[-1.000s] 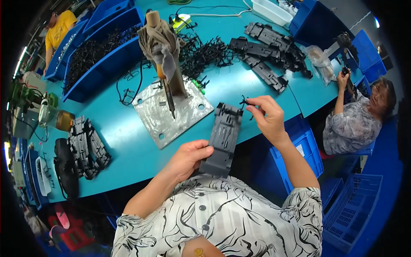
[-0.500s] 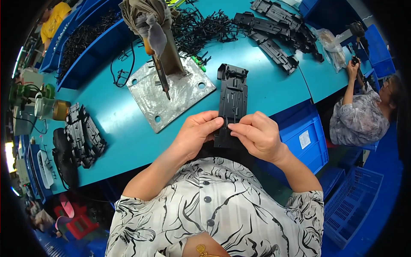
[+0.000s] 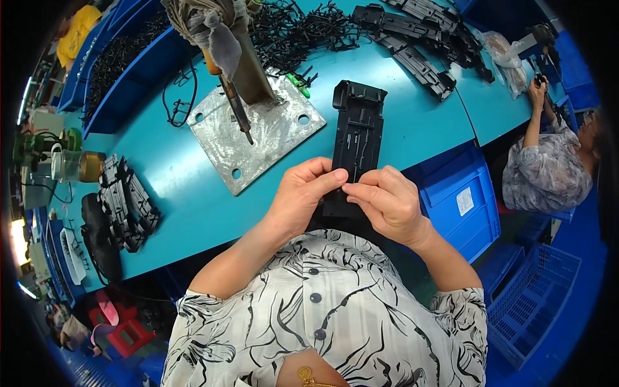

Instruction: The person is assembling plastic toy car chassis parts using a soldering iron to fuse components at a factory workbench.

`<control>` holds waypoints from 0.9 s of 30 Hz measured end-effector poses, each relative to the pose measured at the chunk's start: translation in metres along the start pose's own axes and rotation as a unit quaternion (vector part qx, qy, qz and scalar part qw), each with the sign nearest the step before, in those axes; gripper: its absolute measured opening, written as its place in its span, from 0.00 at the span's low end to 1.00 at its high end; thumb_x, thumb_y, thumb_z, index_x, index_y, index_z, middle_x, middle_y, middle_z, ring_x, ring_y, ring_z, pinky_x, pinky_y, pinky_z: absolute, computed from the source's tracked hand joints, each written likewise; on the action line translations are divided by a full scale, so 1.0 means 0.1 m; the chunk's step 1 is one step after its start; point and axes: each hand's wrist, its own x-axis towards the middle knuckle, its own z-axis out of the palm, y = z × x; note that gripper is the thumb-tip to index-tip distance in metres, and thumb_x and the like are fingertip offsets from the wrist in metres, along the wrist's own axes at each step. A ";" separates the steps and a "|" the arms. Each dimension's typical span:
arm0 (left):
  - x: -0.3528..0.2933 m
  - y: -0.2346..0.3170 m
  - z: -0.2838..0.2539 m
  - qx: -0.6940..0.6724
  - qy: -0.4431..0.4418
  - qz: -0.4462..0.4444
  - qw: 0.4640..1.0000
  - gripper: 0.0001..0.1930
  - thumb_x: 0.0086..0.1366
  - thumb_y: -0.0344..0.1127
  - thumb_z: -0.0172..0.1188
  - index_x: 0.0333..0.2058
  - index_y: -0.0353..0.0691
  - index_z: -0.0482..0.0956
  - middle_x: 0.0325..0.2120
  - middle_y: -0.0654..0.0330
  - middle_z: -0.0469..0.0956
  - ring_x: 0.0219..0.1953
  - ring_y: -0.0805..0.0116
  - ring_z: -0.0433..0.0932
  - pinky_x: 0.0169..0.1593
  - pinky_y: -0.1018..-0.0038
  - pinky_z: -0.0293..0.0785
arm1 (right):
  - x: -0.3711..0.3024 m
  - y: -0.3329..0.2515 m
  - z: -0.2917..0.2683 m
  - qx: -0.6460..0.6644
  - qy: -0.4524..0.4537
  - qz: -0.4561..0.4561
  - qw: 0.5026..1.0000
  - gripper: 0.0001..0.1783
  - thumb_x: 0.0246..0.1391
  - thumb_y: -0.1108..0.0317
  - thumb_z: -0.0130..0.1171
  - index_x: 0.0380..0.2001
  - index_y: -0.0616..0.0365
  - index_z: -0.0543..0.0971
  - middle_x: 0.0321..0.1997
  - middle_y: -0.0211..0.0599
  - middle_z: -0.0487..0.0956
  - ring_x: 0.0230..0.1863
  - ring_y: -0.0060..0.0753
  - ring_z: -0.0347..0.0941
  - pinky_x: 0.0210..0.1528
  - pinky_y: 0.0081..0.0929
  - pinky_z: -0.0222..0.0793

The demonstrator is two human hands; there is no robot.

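Observation:
A long black plastic housing (image 3: 358,132) is held in front of my chest at the bench edge, its far end tilted up over the teal top. My left hand (image 3: 300,197) grips its left side, thumb lying on the upper face. The fingers of my right hand (image 3: 391,203) are pinched together over the near part of the housing, close to my left thumb. Whatever small piece sits between those fingertips is hidden. Beyond it, a thin pointed tool with an orange handle (image 3: 211,62) leans down to a scratched metal base plate (image 3: 277,138).
More black housings (image 3: 412,39) lie at the back right, beside tangled small black parts (image 3: 303,29). Others are stacked at left (image 3: 129,206). A blue parts bin (image 3: 142,64) stands at the back left, blue crates (image 3: 461,200) at right. A co-worker (image 3: 548,168) sits at far right.
The housing's far end has swung slightly right and tilted up. Both hands stay close together on it, with the left thumb shifted a little up and right.

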 end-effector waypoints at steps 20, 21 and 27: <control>0.02 -0.15 0.25 -0.024 0.063 0.186 0.980 0.03 0.64 0.28 0.54 0.34 0.35 0.74 0.29 0.68 0.73 0.32 0.84 0.68 0.38 0.85 0.66 | -0.19 -0.21 0.15 0.359 0.179 0.437 0.805 0.04 0.53 0.73 0.59 0.30 0.63 0.76 0.21 0.30 0.75 0.16 0.12 0.63 0.18 0.11 0.56; 0.01 -0.15 0.25 -0.023 0.063 0.185 0.980 0.03 0.64 0.28 0.54 0.34 0.35 0.74 0.29 0.68 0.73 0.32 0.84 0.68 0.38 0.85 0.66 | -0.20 -0.20 0.15 0.359 0.179 0.438 0.805 0.04 0.53 0.73 0.59 0.30 0.63 0.76 0.21 0.30 0.75 0.16 0.12 0.63 0.18 0.11 0.56; 0.02 -0.20 0.21 0.025 0.066 0.203 0.977 0.03 0.64 0.28 0.54 0.33 0.35 0.74 0.29 0.68 0.72 0.31 0.83 0.67 0.37 0.84 0.65 | -0.18 -0.22 0.14 0.377 0.186 0.469 0.777 0.04 0.52 0.73 0.59 0.28 0.63 0.77 0.21 0.31 0.75 0.15 0.12 0.61 0.17 0.11 0.55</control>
